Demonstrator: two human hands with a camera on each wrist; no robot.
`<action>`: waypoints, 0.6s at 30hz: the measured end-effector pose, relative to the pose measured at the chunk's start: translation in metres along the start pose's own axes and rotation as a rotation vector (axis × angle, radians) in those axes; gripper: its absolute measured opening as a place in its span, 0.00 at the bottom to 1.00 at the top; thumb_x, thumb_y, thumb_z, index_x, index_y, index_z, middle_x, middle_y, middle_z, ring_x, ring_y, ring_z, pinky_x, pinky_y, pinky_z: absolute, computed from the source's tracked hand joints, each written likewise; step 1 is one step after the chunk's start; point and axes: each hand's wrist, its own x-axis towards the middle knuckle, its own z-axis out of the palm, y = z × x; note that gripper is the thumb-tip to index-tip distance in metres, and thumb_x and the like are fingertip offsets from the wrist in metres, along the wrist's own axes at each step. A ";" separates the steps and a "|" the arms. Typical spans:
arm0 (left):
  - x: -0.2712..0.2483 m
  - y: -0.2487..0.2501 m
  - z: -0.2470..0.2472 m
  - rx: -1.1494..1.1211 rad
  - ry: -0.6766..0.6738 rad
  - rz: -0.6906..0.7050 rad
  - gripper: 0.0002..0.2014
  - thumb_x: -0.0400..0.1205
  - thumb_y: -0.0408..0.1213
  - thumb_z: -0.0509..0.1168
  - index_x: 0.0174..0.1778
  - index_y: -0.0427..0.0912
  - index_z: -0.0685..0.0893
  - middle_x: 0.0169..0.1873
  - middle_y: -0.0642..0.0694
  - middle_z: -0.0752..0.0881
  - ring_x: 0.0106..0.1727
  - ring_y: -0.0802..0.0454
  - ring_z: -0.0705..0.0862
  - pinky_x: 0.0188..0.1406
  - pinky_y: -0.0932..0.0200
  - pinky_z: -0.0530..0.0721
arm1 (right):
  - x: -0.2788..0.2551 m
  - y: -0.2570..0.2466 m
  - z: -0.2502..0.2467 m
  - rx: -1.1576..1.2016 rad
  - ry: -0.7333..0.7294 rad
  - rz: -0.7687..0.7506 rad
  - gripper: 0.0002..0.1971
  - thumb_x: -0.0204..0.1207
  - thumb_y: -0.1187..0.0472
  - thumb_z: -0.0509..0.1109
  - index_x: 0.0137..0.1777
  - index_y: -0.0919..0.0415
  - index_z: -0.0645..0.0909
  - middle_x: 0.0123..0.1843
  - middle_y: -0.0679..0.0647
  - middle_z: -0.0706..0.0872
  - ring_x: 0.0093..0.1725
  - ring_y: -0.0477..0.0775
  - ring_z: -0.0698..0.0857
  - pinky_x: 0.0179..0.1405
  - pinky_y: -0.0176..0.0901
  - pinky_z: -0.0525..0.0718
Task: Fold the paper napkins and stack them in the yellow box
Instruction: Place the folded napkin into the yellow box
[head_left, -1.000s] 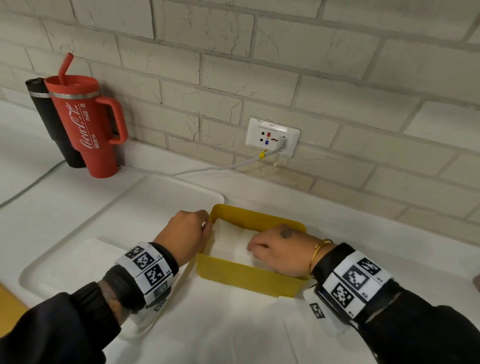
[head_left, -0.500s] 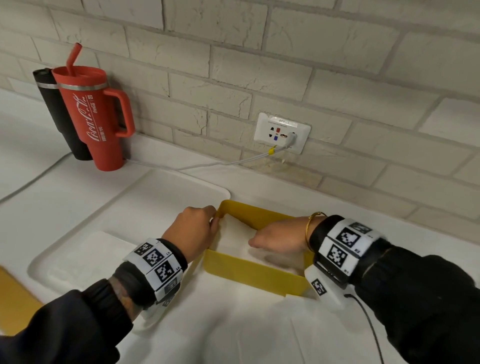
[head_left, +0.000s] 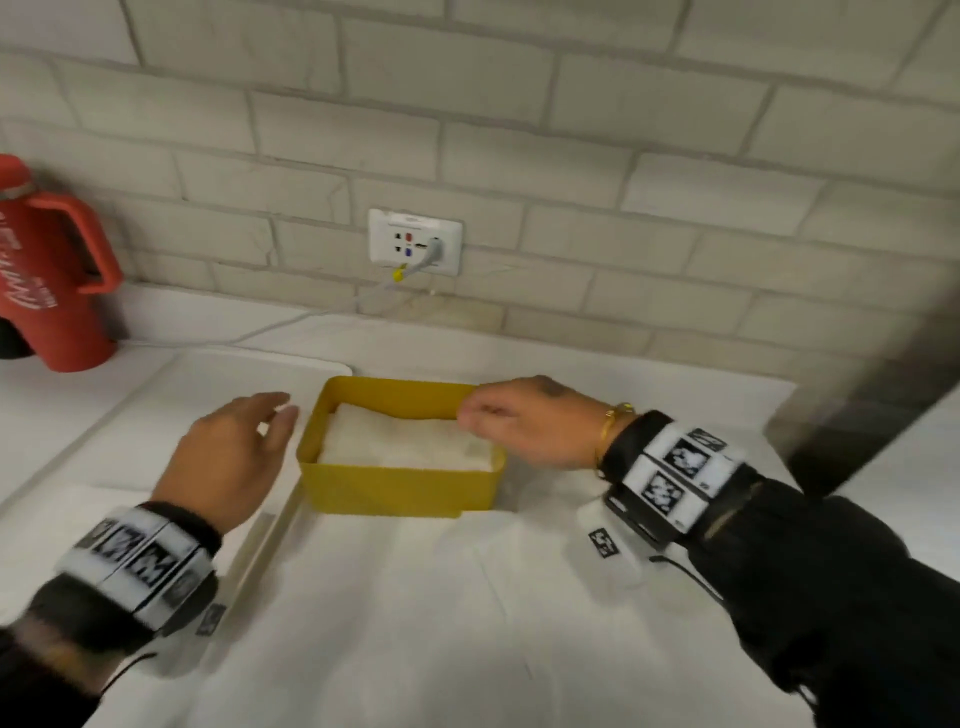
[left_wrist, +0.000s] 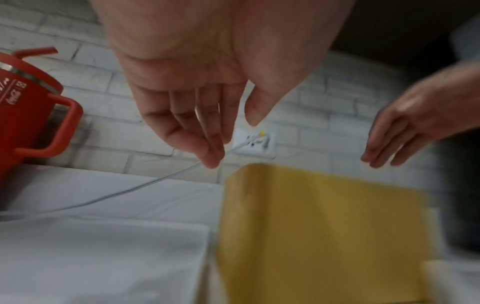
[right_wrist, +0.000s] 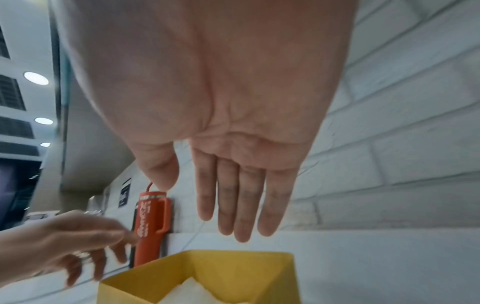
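The yellow box (head_left: 400, 488) stands on the white counter, with folded white napkins (head_left: 405, 441) stacked inside it. My left hand (head_left: 244, 441) hovers just left of the box, fingers relaxed and holding nothing; the left wrist view shows its empty palm (left_wrist: 207, 115) above the box's side wall (left_wrist: 324, 236). Over the box's far right corner floats my right hand (head_left: 514, 421), also empty. In the right wrist view its straight fingers (right_wrist: 241, 205) hang above the box rim (right_wrist: 233, 257) and the napkins (right_wrist: 192, 292). Flat unfolded napkins (head_left: 415, 623) lie on the counter in front of the box.
A red tumbler (head_left: 47, 280) with a handle stands at the far left against the brick wall. A wall socket (head_left: 414, 241) holds a plug whose white cable (head_left: 291, 327) trails left along the counter. A white tray (head_left: 156, 415) lies left of the box. A dark edge (head_left: 857, 415) rises at right.
Both hands have lifted off the box and the napkins and spread open: the left moved away from the left rim, the right rose out of the box. The head view swung right.
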 end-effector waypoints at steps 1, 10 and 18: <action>-0.016 0.005 -0.006 -0.020 0.015 0.031 0.09 0.86 0.36 0.68 0.58 0.38 0.90 0.50 0.36 0.92 0.45 0.33 0.89 0.52 0.43 0.83 | -0.022 0.010 0.000 0.068 0.066 0.007 0.14 0.87 0.46 0.64 0.63 0.50 0.86 0.60 0.47 0.89 0.61 0.48 0.86 0.65 0.44 0.81; -0.139 0.054 0.032 -0.120 -0.505 0.311 0.07 0.83 0.45 0.72 0.43 0.65 0.89 0.46 0.64 0.91 0.48 0.67 0.87 0.48 0.71 0.81 | -0.141 0.076 0.097 -0.032 -0.100 0.314 0.32 0.73 0.39 0.76 0.75 0.46 0.75 0.72 0.43 0.78 0.71 0.47 0.79 0.71 0.44 0.79; -0.174 0.077 0.061 0.276 -0.786 0.418 0.19 0.84 0.55 0.66 0.71 0.59 0.83 0.74 0.59 0.79 0.72 0.56 0.78 0.70 0.58 0.77 | -0.140 0.061 0.143 -0.276 -0.042 0.308 0.21 0.85 0.47 0.63 0.75 0.54 0.74 0.73 0.53 0.76 0.71 0.58 0.76 0.70 0.53 0.77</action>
